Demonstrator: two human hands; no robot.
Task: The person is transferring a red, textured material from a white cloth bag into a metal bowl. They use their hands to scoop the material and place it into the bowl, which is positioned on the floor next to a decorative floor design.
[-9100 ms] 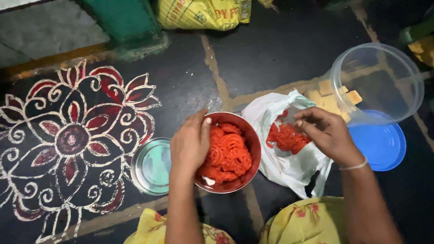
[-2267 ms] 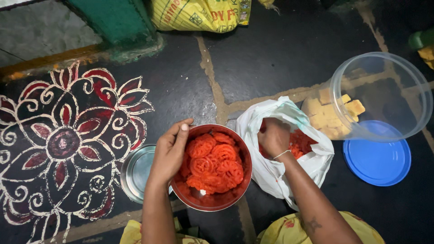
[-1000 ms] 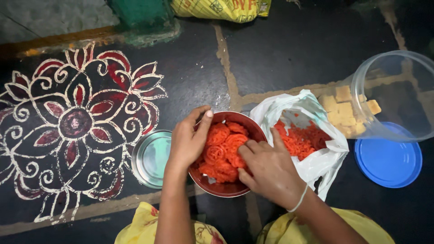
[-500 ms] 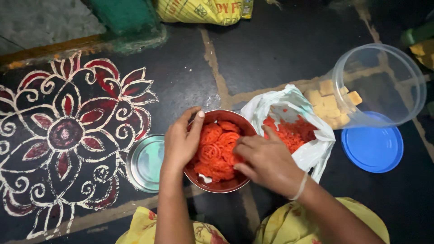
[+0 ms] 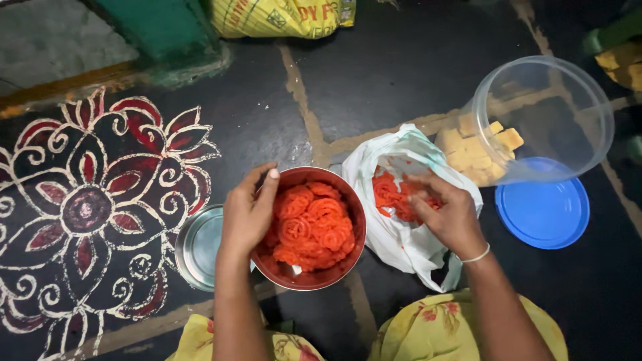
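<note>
Having left the metal bowl (image 5: 311,227), the right hand (image 5: 449,214) is now pinching orange spiral sweets (image 5: 391,194) inside the white bag (image 5: 401,234) at centre frame, while the left hand (image 5: 249,210) is gripping the bowl's rim, steadying it.

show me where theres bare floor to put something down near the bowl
Bare dark floor lies beyond the metal bowl, up to the yellow sack, and right of the blue lid. Crowded: bowl, white bag and clear tub sit close together; left hand and steel plate fill the bowl's left.
</note>
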